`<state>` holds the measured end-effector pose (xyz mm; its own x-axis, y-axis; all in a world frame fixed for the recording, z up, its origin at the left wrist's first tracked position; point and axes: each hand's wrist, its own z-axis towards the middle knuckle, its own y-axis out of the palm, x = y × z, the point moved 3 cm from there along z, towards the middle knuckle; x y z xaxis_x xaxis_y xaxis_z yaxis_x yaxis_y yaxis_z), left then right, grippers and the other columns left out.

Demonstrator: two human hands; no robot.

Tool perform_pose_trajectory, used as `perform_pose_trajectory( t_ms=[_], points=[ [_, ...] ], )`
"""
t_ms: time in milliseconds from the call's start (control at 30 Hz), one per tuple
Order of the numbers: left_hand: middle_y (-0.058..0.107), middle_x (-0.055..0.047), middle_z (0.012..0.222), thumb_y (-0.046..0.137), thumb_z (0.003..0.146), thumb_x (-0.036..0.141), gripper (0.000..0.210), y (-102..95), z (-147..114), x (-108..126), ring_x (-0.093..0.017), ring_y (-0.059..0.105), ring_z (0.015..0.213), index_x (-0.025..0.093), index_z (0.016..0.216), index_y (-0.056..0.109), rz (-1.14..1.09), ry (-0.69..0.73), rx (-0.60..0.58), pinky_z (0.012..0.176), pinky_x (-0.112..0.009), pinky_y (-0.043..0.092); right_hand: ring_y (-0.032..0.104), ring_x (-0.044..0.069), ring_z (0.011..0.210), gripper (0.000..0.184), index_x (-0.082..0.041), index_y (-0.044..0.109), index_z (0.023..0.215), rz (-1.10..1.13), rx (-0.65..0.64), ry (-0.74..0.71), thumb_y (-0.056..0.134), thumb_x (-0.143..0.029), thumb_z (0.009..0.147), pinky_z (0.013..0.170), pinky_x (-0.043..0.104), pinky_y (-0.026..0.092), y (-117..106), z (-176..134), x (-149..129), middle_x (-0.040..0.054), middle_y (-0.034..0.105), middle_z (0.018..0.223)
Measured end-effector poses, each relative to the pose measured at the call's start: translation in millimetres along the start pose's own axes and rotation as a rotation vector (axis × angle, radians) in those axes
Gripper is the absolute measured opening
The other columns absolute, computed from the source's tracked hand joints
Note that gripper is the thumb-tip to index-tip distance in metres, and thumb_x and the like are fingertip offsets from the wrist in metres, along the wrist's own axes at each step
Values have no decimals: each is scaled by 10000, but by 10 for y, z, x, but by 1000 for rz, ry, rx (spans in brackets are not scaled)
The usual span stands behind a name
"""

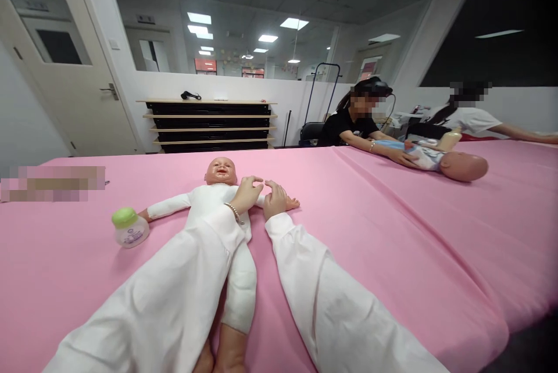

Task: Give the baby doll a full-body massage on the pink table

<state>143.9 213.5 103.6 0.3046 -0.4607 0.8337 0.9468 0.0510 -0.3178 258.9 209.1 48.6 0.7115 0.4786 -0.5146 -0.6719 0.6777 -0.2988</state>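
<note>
A baby doll in a white bodysuit lies face up on the pink-covered table, its arms spread and its head away from me. Over its shoulder and upper arm on the right side is my left hand, fingers loosely stretched to the right, with a beaded bracelet at the wrist. Close beside it, my right hand is curled over the doll's forearm; the doll's small hand sticks out past it. My fingertips almost meet above the arm. My white sleeves cover part of the doll's body and legs.
A jar with a green lid stands by the doll's other hand. The pink cloth has folds on the right. Further right, a person handles another doll near a bottle. A second person sits beyond. Shelves stand behind the table.
</note>
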Motion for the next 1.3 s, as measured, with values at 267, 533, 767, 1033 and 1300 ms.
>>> perform_pose_trajectory(
  t_ms=[267, 533, 767, 1033, 1300],
  points=[
    [550, -78, 1011, 436, 723, 100, 222, -1460, -523, -215, -221, 551, 933, 195, 860, 584, 308, -87, 340, 870, -376, 427, 569, 193, 981, 389, -153, 611, 871, 23, -44, 7, 340, -32, 619, 930, 383, 397, 44, 9, -4, 68, 657, 969],
    [628, -38, 891, 394, 695, 80, 227, -1648, -1039, -762, -184, 567, 925, 193, 758, 581, 270, -158, 404, 879, -328, 432, 577, 227, 938, 339, -141, 602, 819, 21, -104, 3, 350, -60, 607, 881, 411, 420, 75, 26, -59, 100, 656, 950],
    [595, -112, 940, 433, 690, 64, 213, -1681, -1012, -948, -233, 534, 994, 141, 815, 587, 322, -329, 532, 939, -394, 375, 573, 229, 948, 282, -158, 571, 771, 22, -213, 6, 326, -78, 656, 882, 420, 414, 69, 173, -251, 103, 637, 973],
    [521, -125, 1061, 453, 753, 109, 189, -1675, -1021, -891, -222, 514, 1054, 153, 926, 513, 318, -416, 584, 930, -366, 383, 574, 161, 978, 253, -167, 606, 904, 135, -709, -92, 393, -139, 772, 896, 294, 420, 981, 346, -1354, 52, 641, 1014],
    [485, -116, 1043, 475, 746, 123, 118, -1692, -1039, -858, -234, 510, 1040, 172, 852, 460, 235, -434, 642, 914, -394, 385, 557, 224, 1040, 416, -79, 488, 1191, 95, -1056, -130, 464, -180, 789, 876, 319, 415, 1808, -198, -1843, 164, 574, 1163]
  ],
)
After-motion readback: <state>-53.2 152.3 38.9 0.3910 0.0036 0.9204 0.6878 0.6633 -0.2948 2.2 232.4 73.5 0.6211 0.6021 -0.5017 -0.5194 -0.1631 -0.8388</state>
